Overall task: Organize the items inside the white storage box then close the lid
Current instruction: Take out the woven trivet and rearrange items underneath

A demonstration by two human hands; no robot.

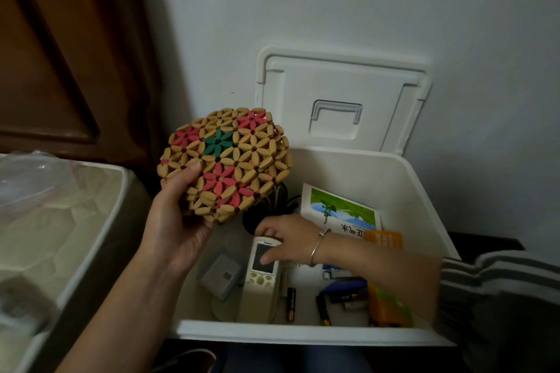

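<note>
The white storage box (pixel 424 191) stands open, its lid (pixel 342 100) leaning back against the wall. My left hand (pixel 175 215) holds a round wooden bead mat (pixel 227 160) with red and green flowers above the box's left edge. Inside the box my right hand (pixel 291 239), a bracelet on its wrist, grips the top of a white remote control (pixel 262 272). Around the remote lie a grey card case (pixel 221 272), two batteries (pixel 291 303), a blue stapler (pixel 345 288), an orange packet (pixel 385 309), a green-and-white booklet (pixel 339 209) and a black cord bundle (pixel 278 197).
A mattress (pixel 60 236) with a clear plastic bag (pixel 27 179) on it lies to the left. A dark wooden door (pixel 60 54) is behind it. The white wall (pixel 363 9) backs the box. A striped cloth (pixel 500 275) lies at the right.
</note>
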